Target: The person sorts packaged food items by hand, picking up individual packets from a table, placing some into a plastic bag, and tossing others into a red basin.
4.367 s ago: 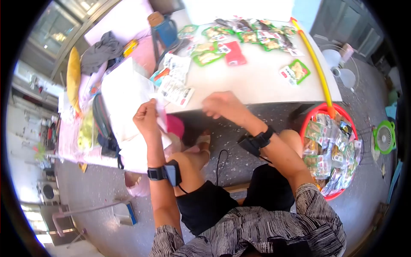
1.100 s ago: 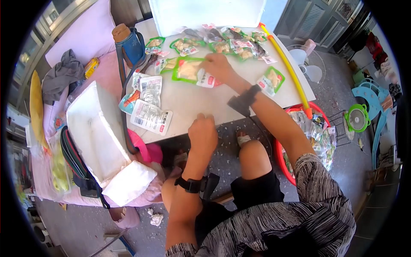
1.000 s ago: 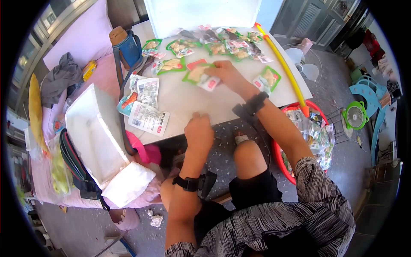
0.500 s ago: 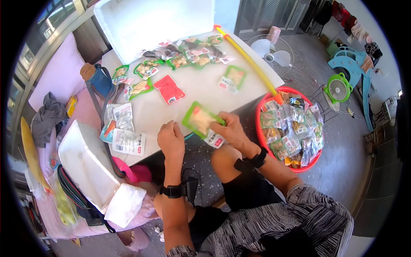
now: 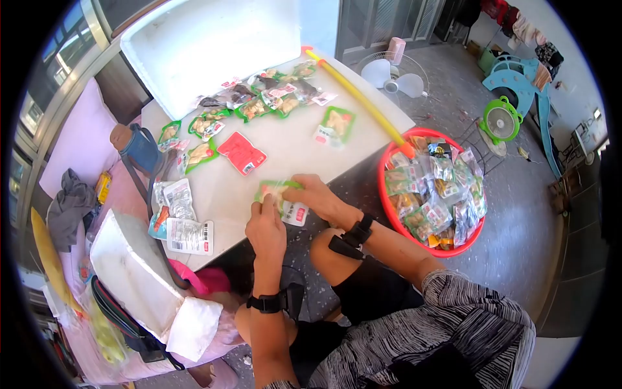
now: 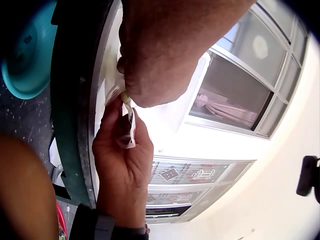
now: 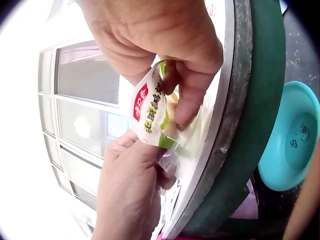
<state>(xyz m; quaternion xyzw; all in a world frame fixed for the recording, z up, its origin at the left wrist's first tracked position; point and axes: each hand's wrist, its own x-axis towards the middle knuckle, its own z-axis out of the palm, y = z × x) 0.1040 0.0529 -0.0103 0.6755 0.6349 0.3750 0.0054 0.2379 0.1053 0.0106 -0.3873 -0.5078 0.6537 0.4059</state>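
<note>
Both hands meet at a clear vacuum food packet [image 5: 296, 214] with a green border and pale pieces inside, close over the table's front edge. My right hand [image 5: 322, 198] pinches it between thumb and fingers on one side. At the opposite edge, my left hand [image 5: 265, 231] pinches it with its fingertips. In the right wrist view the packet's white printed label [image 7: 147, 107] faces the camera, between the right hand [image 7: 165, 37] above and the left hand [image 7: 127, 182] below. From the left wrist, the packet [image 6: 131, 127] appears edge-on in the right hand [image 6: 125, 160], with the left hand [image 6: 170, 55] covering its upper part.
On the white table [image 5: 291, 142] lie a red packet [image 5: 242, 153], silver-white pouches [image 5: 190, 236] and several green-edged packets [image 5: 253, 108] before a white foam box [image 5: 214, 55]. A yellow pole [image 5: 363, 100] lies along the right edge. A red basket [image 5: 382, 188] full of packets stands right.
My right hand has picked the green-edged packet off the table, carried it toward the front edge and then to my left hand, which now grips it too. The head view has shifted right.
</note>
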